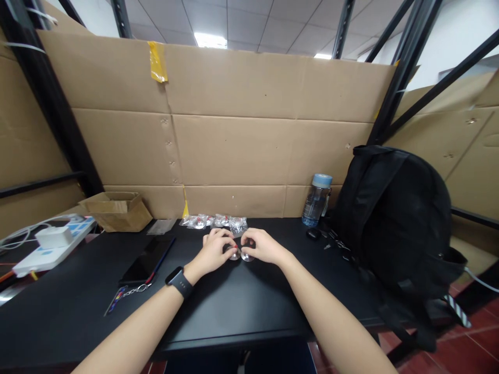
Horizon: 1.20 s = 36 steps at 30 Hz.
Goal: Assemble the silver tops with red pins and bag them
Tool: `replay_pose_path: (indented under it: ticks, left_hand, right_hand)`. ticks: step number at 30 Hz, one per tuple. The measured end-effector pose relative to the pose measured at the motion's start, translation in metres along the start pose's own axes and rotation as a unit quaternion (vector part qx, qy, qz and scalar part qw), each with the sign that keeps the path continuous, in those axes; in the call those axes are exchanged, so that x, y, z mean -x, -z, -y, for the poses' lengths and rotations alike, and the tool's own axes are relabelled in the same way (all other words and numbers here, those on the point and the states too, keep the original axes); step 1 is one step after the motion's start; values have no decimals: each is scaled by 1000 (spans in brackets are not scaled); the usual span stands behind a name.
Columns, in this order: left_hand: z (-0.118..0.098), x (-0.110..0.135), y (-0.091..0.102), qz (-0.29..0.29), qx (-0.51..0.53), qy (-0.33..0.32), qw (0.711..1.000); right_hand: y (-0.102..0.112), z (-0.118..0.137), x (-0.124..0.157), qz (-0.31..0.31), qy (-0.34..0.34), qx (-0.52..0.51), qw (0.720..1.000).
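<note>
My left hand (213, 250), with a dark smartwatch (180, 281) on its wrist, is closed in a pinch on a small round shiny disc (234, 255) with a bit of red at its top. Close beside it, my right hand (265, 246) pinches a second small round shiny disc (247, 256). Both discs are low at the black tabletop (241, 301), edge to edge or nearly so; whether they touch, I cannot tell. Fingers hide much of each. Just behind the hands lie several clear plastic packets (198, 222) holding shiny pieces with red spots.
At left are an open cardboard box (119, 212), a black phone (150, 259) with a strap, and a white power strip (58, 249). A water bottle (316, 201), keys (335, 240) and a black backpack (397, 218) stand or lie right. A cardboard wall (234, 150) closes the back.
</note>
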<state>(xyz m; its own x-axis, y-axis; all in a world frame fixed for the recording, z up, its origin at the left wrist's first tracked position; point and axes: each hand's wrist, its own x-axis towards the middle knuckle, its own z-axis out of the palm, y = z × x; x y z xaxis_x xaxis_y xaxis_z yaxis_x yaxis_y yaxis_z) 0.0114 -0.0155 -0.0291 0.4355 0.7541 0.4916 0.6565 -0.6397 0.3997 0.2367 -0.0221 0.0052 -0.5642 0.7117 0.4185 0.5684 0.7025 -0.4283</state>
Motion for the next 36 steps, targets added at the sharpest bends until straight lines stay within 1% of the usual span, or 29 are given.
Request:
replay_pose_path:
  ticks: [3,5,12,16,20,27,30,33,36]
  left_hand:
    - [5,1,4,15,-33,-23,999]
    - [7,2,8,22,-55,-39,997]
    - [9,5,19,17,-95,-70,993]
    - [3,6,20,14,-117,-89,989]
    - [-3,7,18,32,-164,-105,980]
    - [-6,6,15,15,-144,-109,983]
    - [-4,6,13,12,-160,-104,982]
    - [0,6,12,19,-175,-98,980]
    - [4,5,14,30,-147,-74,986]
  right_hand:
    - [3,-6,4,53,-43,77,995]
    - [3,-8,5,74,-60,112,989]
    - [1,-7,2,53,-80,193,977]
    - [2,-8,3,53,-86,195,976]
    - [0,-10,4,46,-82,208,974]
    - [3,-7,4,54,-87,211,972]
    - [3,-7,5,57,-85,210,972]
    - [2,-11,7,68,-75,186,977]
    - [0,-16,7,89,-46,162,982]
